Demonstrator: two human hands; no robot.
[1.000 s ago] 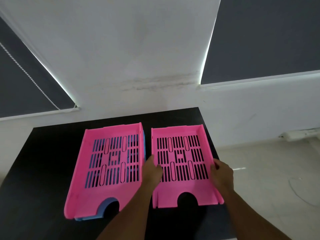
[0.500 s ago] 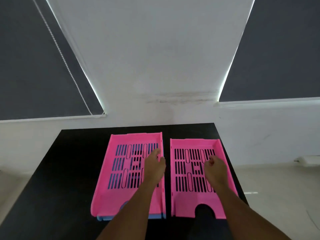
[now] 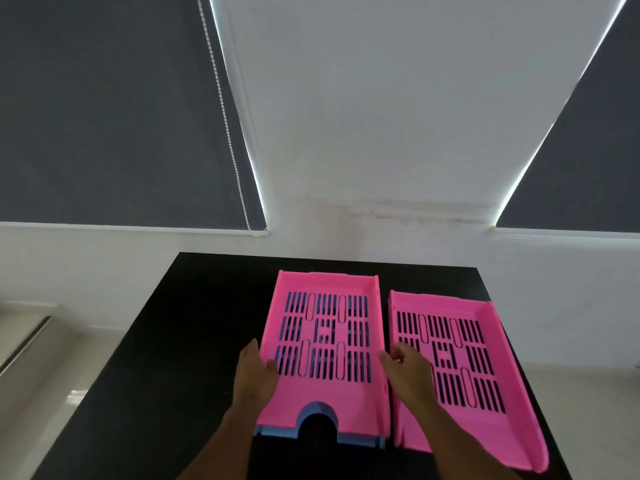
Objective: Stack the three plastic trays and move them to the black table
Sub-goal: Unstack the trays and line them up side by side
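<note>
A second ago both hands gripped the sides of the single pink tray. Now they flank the stacked pink tray beside it: the left hand has crossed to that stack's left wall, and the right hand has come to the gap at its right wall, off the single tray's right edge.

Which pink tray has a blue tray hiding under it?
The left pink tray: a blue tray peeks out beneath it. The right pink tray lies alone.
</note>
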